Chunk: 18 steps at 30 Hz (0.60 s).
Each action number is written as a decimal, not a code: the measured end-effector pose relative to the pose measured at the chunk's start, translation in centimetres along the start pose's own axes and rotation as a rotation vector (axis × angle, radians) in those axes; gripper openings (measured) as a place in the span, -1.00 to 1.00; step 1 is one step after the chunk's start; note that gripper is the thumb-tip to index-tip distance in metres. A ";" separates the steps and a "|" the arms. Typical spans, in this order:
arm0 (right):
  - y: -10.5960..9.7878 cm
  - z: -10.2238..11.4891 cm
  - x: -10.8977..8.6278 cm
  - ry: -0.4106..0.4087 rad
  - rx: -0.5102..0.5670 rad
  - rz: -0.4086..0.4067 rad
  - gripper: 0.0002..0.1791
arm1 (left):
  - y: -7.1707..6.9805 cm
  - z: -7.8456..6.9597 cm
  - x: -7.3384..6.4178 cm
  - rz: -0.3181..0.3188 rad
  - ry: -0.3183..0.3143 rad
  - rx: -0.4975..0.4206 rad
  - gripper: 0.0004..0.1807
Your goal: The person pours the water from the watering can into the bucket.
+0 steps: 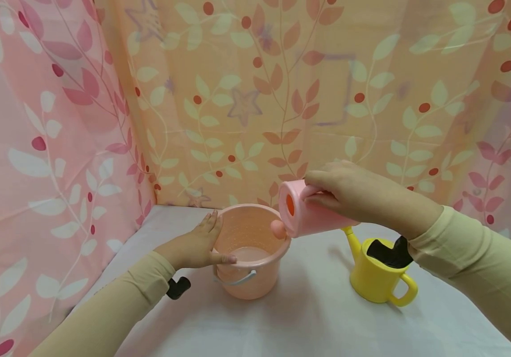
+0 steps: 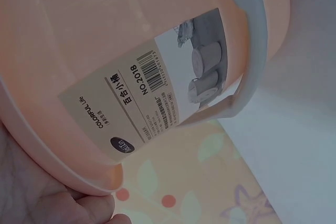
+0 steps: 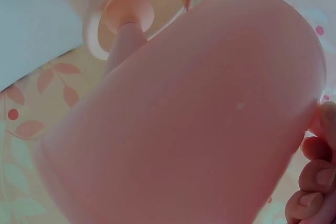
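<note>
A peach plastic bucket [image 1: 248,280] stands upright on the white-covered table, its pale blue handle hanging at the front. My left hand [image 1: 195,245] holds its left rim, thumb along the front edge. In the left wrist view, the fingers [image 2: 97,208] bend round the rim beside a printed label [image 2: 142,87]. A pink watering can [image 1: 317,218] is tipped on its side, held in the air by my right hand [image 1: 353,191], which grips its handle. Its round spout head [image 1: 278,229] is over the bucket's right rim. Whether water flows I cannot tell.
A yellow watering can [image 1: 373,277] stands upright on the table to the right, below my right forearm, its spout leaning left. White cloth [image 1: 326,327] covers the table. Patterned curtains [image 1: 246,99] hang behind and at the sides.
</note>
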State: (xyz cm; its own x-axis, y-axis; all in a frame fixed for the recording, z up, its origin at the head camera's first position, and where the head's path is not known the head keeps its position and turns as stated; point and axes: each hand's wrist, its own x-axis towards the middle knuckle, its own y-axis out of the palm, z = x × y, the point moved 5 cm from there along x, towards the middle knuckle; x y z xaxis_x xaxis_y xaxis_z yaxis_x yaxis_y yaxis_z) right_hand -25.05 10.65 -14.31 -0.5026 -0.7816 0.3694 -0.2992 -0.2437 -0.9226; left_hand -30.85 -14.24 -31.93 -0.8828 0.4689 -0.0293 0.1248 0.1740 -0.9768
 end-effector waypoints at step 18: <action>0.1 -1.5 -1.6 0.140 0.067 -0.041 -0.80 | 0.0 -0.1 -0.1 -0.009 0.012 -0.008 0.29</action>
State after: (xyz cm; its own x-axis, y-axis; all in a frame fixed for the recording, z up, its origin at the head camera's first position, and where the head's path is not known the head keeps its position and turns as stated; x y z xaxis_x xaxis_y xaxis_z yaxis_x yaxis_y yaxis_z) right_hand -25.50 12.75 -14.84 -0.6005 -0.6838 0.4144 -0.2692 -0.3151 -0.9101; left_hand -30.76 -14.21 -31.95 -0.8782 0.4779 -0.0182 0.1207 0.1847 -0.9754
